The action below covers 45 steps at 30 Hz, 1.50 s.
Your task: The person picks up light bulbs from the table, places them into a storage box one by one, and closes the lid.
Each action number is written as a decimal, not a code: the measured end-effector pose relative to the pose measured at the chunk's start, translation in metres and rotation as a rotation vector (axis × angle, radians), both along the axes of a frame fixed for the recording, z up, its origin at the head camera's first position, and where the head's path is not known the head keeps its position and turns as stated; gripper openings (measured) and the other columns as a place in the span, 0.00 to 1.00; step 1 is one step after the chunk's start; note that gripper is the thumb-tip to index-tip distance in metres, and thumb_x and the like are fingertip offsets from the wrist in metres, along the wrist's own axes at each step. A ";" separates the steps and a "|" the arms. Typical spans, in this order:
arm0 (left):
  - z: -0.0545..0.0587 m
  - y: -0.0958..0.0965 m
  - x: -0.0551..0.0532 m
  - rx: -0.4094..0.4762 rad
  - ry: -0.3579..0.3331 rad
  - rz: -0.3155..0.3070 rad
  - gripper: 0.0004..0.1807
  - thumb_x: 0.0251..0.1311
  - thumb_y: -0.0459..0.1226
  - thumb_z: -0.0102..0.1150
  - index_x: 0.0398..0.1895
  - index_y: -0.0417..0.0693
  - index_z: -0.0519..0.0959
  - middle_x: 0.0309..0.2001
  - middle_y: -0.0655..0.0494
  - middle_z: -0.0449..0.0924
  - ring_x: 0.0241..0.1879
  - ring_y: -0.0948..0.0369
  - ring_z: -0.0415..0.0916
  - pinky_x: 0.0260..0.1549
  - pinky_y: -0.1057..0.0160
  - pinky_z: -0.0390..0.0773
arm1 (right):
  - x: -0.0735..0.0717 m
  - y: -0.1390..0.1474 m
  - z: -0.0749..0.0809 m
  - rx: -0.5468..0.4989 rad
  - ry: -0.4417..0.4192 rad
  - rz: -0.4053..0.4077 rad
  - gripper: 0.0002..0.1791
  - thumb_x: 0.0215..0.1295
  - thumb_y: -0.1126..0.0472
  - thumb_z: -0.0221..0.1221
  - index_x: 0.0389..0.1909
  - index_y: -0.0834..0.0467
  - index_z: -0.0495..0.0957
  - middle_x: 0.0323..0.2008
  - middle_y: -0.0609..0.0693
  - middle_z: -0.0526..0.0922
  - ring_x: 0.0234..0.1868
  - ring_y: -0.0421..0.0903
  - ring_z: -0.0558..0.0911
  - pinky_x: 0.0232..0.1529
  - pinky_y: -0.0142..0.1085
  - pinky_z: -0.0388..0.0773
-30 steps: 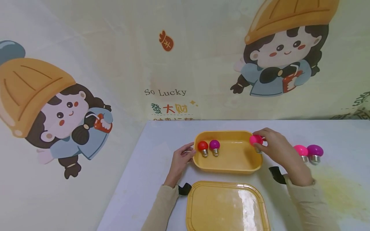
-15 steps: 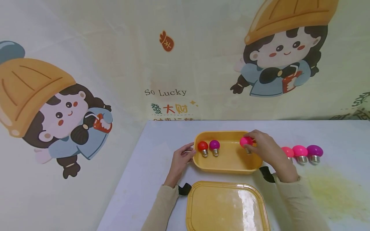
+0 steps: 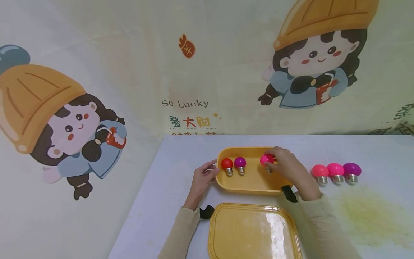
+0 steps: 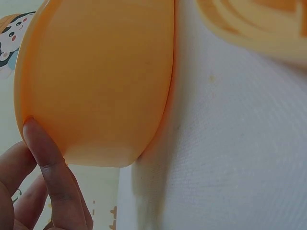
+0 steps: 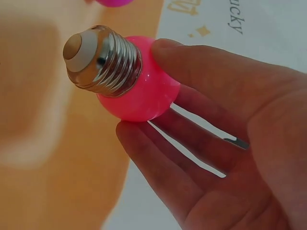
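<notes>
A pink light bulb (image 5: 144, 91) is pinched at its round part between the thumb and fingers of my right hand (image 3: 291, 171), its metal screw base pointing away from the palm. That hand is over the right half of a yellow plastic box (image 3: 252, 189). Inside the box, at the left, a red bulb (image 3: 227, 164) and a purple bulb (image 3: 240, 163) lie side by side. My left hand (image 3: 202, 180) holds the box at its left end; in the left wrist view its thumb (image 4: 50, 163) lies against the outer wall near the rim.
To the right of the box stand a coral bulb (image 3: 320, 171), a pink bulb (image 3: 336, 169) and a purple bulb (image 3: 352, 169) in a row. A yellow lid (image 3: 253, 230) lies on the white table in front of the box. Behind rises a printed cloth (image 3: 239, 72).
My right hand has carried the pink bulb leftward from the box's right end to farther inside it. The row of bulbs at right is now uncovered. My left hand has stayed put.
</notes>
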<state>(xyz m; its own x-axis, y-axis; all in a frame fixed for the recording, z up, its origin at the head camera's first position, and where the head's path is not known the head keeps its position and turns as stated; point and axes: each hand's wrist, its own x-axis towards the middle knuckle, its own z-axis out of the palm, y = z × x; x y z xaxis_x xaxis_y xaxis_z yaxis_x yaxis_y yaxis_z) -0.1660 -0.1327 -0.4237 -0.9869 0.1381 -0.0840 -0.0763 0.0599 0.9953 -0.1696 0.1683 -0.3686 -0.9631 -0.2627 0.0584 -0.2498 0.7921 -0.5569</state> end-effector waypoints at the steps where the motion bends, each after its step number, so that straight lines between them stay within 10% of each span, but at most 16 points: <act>1: -0.002 0.000 -0.001 0.000 0.000 0.001 0.23 0.64 0.29 0.62 0.62 0.35 0.75 0.44 0.47 0.78 0.40 0.44 0.77 0.32 0.68 0.82 | -0.001 -0.001 0.000 -0.003 -0.003 0.001 0.20 0.60 0.64 0.69 0.51 0.69 0.79 0.44 0.63 0.81 0.45 0.59 0.79 0.50 0.54 0.81; 9: -0.023 -0.002 -0.009 -0.002 0.023 0.026 0.23 0.64 0.32 0.63 0.63 0.40 0.76 0.45 0.49 0.79 0.38 0.52 0.79 0.31 0.70 0.81 | -0.008 -0.010 -0.002 0.005 -0.038 0.010 0.18 0.61 0.64 0.68 0.49 0.69 0.80 0.42 0.61 0.81 0.42 0.56 0.79 0.49 0.52 0.81; 45: -0.021 -0.002 -0.006 -0.019 0.031 0.037 0.23 0.63 0.35 0.65 0.62 0.42 0.78 0.46 0.44 0.79 0.38 0.56 0.79 0.32 0.70 0.81 | -0.037 -0.041 -0.009 0.093 -0.098 0.112 0.08 0.64 0.65 0.66 0.41 0.66 0.83 0.33 0.54 0.82 0.33 0.49 0.76 0.43 0.43 0.80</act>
